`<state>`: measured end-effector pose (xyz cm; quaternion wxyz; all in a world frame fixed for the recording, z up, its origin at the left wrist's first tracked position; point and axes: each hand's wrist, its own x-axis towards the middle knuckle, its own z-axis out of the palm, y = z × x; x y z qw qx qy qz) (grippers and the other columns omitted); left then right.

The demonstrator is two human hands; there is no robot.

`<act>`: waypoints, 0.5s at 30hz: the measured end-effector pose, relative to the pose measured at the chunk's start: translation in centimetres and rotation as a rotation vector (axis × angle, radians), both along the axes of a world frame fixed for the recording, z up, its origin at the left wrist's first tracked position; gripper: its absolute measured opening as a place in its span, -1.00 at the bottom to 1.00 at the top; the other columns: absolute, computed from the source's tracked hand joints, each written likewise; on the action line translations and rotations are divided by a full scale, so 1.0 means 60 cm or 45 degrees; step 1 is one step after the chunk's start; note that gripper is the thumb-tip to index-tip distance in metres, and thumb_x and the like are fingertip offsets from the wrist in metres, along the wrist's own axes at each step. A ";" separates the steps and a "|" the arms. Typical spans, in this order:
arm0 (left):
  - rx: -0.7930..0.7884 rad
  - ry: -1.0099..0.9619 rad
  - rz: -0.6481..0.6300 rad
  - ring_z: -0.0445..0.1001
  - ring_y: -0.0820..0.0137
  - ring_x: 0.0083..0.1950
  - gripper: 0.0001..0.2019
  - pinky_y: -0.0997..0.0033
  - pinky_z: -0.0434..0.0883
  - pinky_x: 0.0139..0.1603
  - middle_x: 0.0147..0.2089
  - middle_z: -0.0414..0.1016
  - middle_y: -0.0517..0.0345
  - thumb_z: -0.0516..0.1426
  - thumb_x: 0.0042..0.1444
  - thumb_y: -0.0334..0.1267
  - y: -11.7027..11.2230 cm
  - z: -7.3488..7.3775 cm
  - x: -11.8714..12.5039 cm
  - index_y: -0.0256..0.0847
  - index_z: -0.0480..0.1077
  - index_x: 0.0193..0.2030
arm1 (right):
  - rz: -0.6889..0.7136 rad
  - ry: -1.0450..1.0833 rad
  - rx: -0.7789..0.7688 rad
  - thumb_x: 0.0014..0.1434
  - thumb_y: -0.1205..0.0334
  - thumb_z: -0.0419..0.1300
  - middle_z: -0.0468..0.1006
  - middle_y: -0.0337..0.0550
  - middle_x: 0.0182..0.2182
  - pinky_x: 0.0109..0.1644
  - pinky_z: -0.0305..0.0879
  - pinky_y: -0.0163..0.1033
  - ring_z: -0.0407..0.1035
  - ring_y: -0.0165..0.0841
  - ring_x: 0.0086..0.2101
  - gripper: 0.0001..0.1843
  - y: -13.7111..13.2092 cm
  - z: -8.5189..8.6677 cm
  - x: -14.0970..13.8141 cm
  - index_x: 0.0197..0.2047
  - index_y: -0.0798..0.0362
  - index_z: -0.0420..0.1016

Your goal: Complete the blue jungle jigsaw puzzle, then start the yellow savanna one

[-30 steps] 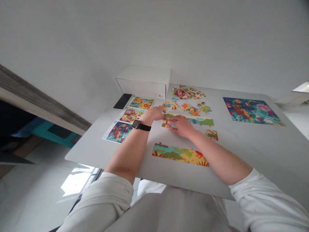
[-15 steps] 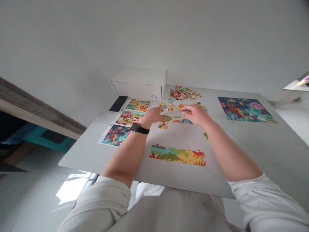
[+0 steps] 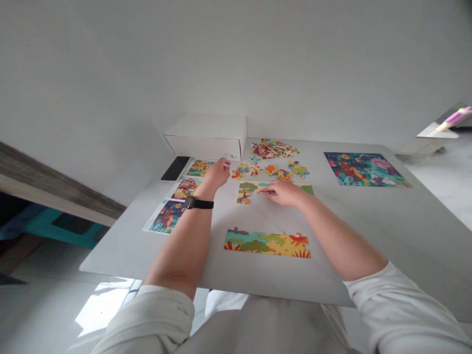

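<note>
My right hand [image 3: 283, 191] lies on a joined strip of jigsaw pieces [image 3: 248, 189] in the middle of the white table [image 3: 368, 216], its fingers pressed down on a piece there. My left hand [image 3: 217, 172], with a black watch [image 3: 195, 203] on the wrist, hovers with curled fingers beside the loose pieces [image 3: 271, 169], just left of them. What its fingers hold, if anything, is hidden. A second finished strip [image 3: 267, 243] lies nearer to me.
A white box [image 3: 206, 135] stands at the back. A heap of reddish pieces [image 3: 273, 147] lies beside it. A finished blue puzzle [image 3: 363, 168] is at the right. Three picture cards [image 3: 167, 215] and a black phone [image 3: 175, 168] lie at the left.
My left hand has lifted off the middle strip and moved left and away. My right hand went up to the loose pieces, then came back down onto the strip.
</note>
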<state>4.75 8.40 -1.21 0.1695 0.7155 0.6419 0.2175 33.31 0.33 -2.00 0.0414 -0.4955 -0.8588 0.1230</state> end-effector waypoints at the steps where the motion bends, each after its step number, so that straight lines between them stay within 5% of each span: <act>1: 0.071 -0.038 0.057 0.50 0.34 -0.31 -0.76 0.42 0.32 -0.24 -0.31 0.64 0.08 0.09 0.33 -0.22 0.002 0.004 -0.004 -0.18 0.54 0.00 | 0.009 -0.008 -0.010 0.37 0.17 0.28 0.71 -0.11 0.06 0.12 0.45 -0.12 0.58 -0.13 0.02 -0.60 -0.001 0.003 0.001 0.24 -0.22 0.67; 4: 0.306 -0.168 0.227 0.32 0.37 -0.42 -0.66 0.41 0.16 -0.38 -0.55 0.35 0.21 0.16 0.30 -0.04 0.000 0.018 -0.007 -0.15 0.36 -0.46 | 0.035 -0.005 -0.068 0.37 0.13 0.30 0.69 -0.13 0.13 0.15 0.44 -0.14 0.56 -0.13 0.08 -0.56 -0.004 0.013 0.006 0.29 -0.22 0.62; 6: 0.430 -0.311 0.301 0.16 0.41 -0.48 -0.51 0.38 0.04 -0.44 -0.61 0.09 0.26 0.13 0.32 0.02 -0.005 0.026 -0.003 -0.13 0.14 -0.58 | 0.035 0.025 -0.124 0.37 0.10 0.30 0.67 -0.15 0.17 0.13 0.44 -0.15 0.56 -0.14 0.10 -0.54 -0.005 0.021 0.011 0.31 -0.24 0.60; 9: 0.457 -0.543 0.284 0.00 0.45 -0.51 -0.46 0.36 -0.05 -0.48 -0.60 -0.10 0.27 0.06 0.36 0.03 -0.014 0.031 0.003 -0.11 0.00 -0.59 | -0.015 0.083 -0.190 0.37 0.06 0.31 0.70 -0.18 0.13 0.08 0.46 -0.18 0.60 -0.16 0.04 -0.60 -0.002 0.030 0.028 0.25 -0.22 0.64; 15: 0.461 -0.608 0.218 -0.04 0.45 -0.48 -0.47 0.35 -0.08 -0.48 -0.56 -0.11 0.26 0.06 0.37 0.03 -0.019 0.031 0.014 -0.11 -0.04 -0.56 | -0.353 0.220 -0.141 0.35 0.14 0.33 0.73 -0.06 0.09 0.13 0.50 -0.13 0.63 -0.16 0.02 -0.59 0.025 0.037 0.092 0.24 -0.09 0.63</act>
